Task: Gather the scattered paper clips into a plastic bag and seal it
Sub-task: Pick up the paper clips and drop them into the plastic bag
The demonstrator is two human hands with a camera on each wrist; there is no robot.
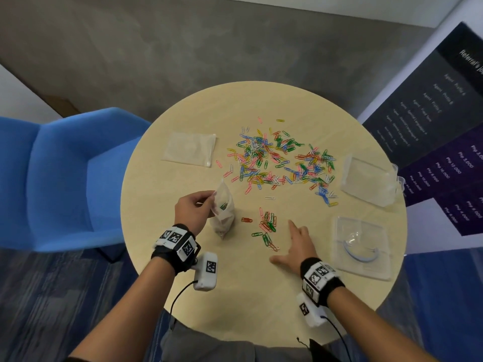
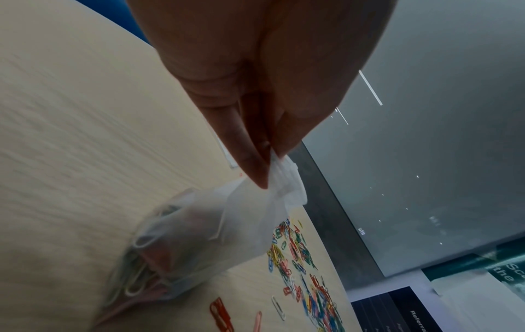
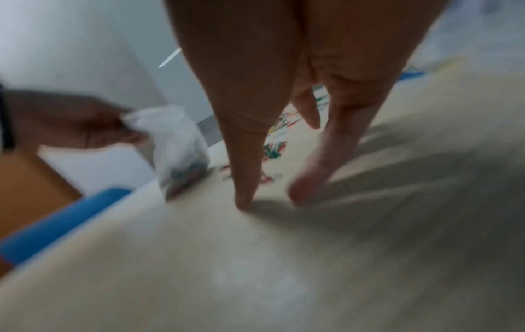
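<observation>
- A blue chair (image 1: pixel 60 176) stands off to the left of the round table (image 1: pixel 183 296), and a spare flat bag (image 1: pixel 189 148) lies untouched on the table's far left.
- The left hand (image 1: pixel 193 210) pinches the top edge of the plastic bag (image 1: pixel 223 212) between thumb and fingertips (image 2: pixel 255 166), holding it upright with its base on the table; a few clips already sit at the bottom.
- That bag looks thin and floppy. I'd guess it sags shut unless held by the rim, so the mouth edge is the place to grip.
- Just right of it lies a small pulled-out cluster of paper clips (image 1: pixel 268 226), with the big coloured scatter (image 1: pixel 277 160) farther back.
- The clips look light, hard and slick; single ones lie flat and would be fiddly to pick, so raking or scooping a bunch seems easier.
- The right hand (image 1: pixel 295 246) is spread, fingers straight, fingertips (image 3: pixel 244 197) on the table beside the cluster, holding nothing.
- Clear plastic containers (image 1: pixel 366 184) sit at the right edge.
</observation>
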